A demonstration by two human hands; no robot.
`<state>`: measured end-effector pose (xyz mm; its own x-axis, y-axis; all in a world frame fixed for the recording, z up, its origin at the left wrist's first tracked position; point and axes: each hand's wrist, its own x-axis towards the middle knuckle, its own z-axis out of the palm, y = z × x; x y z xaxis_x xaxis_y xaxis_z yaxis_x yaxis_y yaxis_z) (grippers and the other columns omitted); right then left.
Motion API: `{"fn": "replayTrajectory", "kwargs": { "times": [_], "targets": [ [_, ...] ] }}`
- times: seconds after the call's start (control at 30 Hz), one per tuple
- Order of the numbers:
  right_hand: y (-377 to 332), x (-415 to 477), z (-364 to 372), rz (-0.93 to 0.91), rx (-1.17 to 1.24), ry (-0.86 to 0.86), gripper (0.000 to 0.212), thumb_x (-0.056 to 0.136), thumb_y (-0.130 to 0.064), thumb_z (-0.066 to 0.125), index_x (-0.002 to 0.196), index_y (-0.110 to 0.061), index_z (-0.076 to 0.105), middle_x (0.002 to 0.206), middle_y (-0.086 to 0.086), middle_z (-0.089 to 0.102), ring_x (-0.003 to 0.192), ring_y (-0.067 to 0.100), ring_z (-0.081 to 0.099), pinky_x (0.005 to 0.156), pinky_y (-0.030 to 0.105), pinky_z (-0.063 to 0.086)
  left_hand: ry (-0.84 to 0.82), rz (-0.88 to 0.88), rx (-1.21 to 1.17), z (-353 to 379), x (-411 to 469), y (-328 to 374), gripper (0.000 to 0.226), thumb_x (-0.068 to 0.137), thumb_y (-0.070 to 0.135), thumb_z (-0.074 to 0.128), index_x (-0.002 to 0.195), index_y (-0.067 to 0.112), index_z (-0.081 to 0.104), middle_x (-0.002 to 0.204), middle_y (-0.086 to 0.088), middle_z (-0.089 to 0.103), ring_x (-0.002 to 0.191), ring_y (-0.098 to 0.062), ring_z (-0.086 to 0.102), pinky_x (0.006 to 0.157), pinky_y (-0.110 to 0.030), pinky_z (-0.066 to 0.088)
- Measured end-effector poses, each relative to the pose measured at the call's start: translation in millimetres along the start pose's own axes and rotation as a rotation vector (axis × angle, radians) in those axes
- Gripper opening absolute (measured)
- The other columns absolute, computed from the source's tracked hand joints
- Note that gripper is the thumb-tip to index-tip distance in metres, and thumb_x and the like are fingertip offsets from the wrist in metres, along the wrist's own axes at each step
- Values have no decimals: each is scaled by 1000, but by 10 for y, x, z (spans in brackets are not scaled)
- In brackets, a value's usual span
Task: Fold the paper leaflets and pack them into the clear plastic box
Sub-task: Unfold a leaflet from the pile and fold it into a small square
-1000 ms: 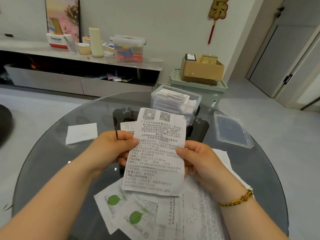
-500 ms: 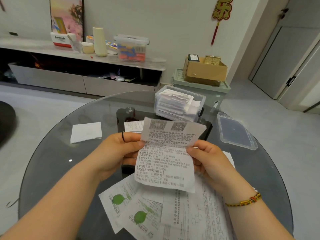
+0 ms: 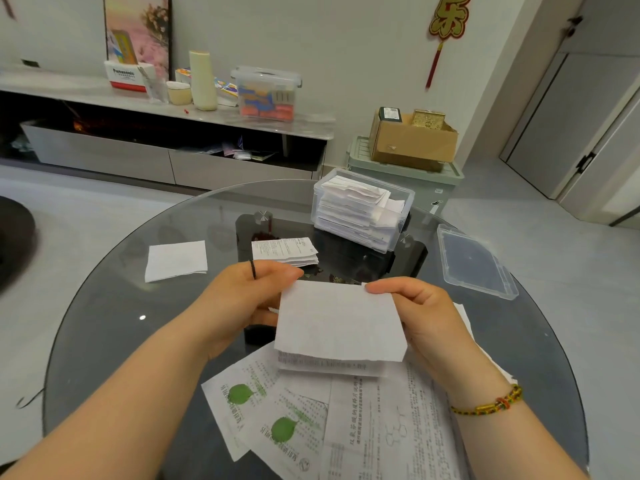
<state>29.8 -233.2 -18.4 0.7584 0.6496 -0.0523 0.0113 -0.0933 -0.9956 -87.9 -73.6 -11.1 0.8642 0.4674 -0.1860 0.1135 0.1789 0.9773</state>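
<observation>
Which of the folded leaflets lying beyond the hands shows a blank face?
The lone folded leaflet at far left; it faces up plain white, while the small folded stack nearer the clear box shows printed text.

Left hand [image 3: 239, 301], right hand [image 3: 427, 315] (fingers [image 3: 382, 288] curled)

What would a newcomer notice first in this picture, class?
A folded leaflet at centre, pinched along its top edge by the left hand and right hand. Behind stands the clear box, full of folded papers, its lid to the right. Unfolded leaflets lie nearest the camera.
</observation>
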Motion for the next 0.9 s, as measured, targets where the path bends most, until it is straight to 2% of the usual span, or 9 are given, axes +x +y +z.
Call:
{"fn": "replayTrajectory", "kwargs": {
  "times": [0.1,0.2,0.33,0.4,0.5,0.6,0.67,0.77,0.9],
  "targets": [
    [10,4,-4,-23,-11,24,34,86,-3,55,67,-28,69,67,-10,72,64,5,66,59,20,54,-43,-11,66,8,-4,-27,20,82,0,59,89,18,61,62,6,71,56,-5,67,47,-15,50],
    [14,15,9,-21,12,33,26,89,-6,52,86,-28,64,73,-4,72,74,19,64,73,34,52,-56,-20,117,23,0,-41,23,81,-2,60,89,19,61,64,7,72,59,-5,68,49,-15,51],
    [13,19,-3,47,106,5,23,93,-28,43,96,-23,66,87,17,71,80,26,61,75,36,47,1,13,77,31,12,-52,22,81,-5,58,83,17,62,61,8,71,56,-4,67,48,-15,52],
    [3,5,-5,87,207,-108,32,91,-35,40,101,-16,63,83,11,73,75,24,67,68,32,53,50,28,25,37,25,-54,18,82,-4,58,85,13,62,60,7,70,54,-4,67,45,-15,50],
    [17,0,14,71,189,-215,30,76,-25,64,99,-7,57,68,5,72,59,18,68,51,24,55,118,32,-57,44,39,-53,13,83,-2,57,89,9,61,66,5,70,53,-5,66,44,-14,49],
    [37,2,33,61,80,-224,13,83,-6,60,95,-10,57,68,3,72,54,15,66,47,21,52,108,7,-58,54,34,-54,10,84,0,57,84,10,60,66,4,70,53,-5,67,44,-16,51],
    [31,0,25,57,46,-206,14,87,2,51,92,-10,57,61,2,70,47,12,62,41,19,47,54,-20,-17,56,24,-57,10,84,1,57,80,10,60,64,3,70,53,-6,66,46,-16,52],
    [38,8,-18,44,-33,-191,14,88,2,48,85,-10,55,45,0,59,34,10,48,36,17,36,-28,-42,54,50,16,-64,10,84,5,57,81,12,63,64,4,71,57,-6,66,50,-17,53],
    [67,7,-33,47,-134,-234,11,86,0,51,85,-10,57,50,8,55,41,18,41,36,18,30,-10,-20,102,30,26,-67,15,87,15,56,79,19,68,67,6,71,61,-5,65,57,-15,54]
  ]
}}
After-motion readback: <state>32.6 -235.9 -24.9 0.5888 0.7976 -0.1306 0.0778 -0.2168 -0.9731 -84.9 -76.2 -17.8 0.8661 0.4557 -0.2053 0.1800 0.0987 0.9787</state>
